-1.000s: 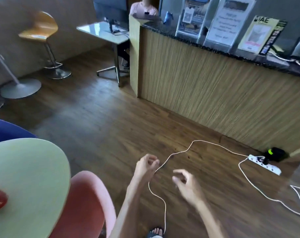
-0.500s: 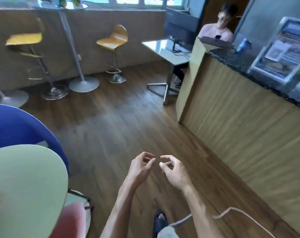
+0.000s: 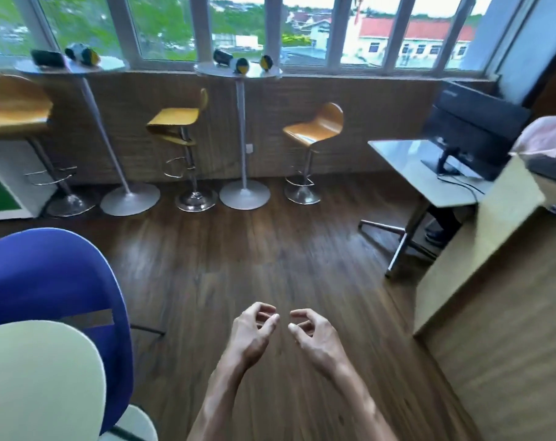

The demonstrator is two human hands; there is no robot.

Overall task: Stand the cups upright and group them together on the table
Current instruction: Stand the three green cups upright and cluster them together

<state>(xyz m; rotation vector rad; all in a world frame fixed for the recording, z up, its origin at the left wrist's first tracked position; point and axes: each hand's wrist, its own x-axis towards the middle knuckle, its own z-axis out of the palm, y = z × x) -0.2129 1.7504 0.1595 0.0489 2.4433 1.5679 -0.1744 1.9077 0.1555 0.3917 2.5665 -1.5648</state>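
Observation:
Two tall round tables stand by the far window. On the left table (image 3: 111,65) a black cup (image 3: 46,57) and a white-and-yellow cup (image 3: 82,55) lie on their sides. The right table (image 3: 206,70) carries three cups, also tipped over: a dark one (image 3: 222,56), a white-and-yellow one (image 3: 240,65) and a yellow-and-black one (image 3: 266,62). My left hand (image 3: 252,334) and my right hand (image 3: 313,334) hover close together over the wooden floor, far from the cups. The fingers of both are loosely curled and hold nothing.
Three orange bar stools (image 3: 313,128) stand around the tall tables. A blue chair (image 3: 47,275) and a pale green table (image 3: 38,383) are at my lower left. A desk with a monitor (image 3: 473,135) and a wooden counter (image 3: 492,281) fill the right.
The view has swung up and to the left, from the counter and floor cord to the window and the tall tables. My hands have drawn closer together and still hold nothing.

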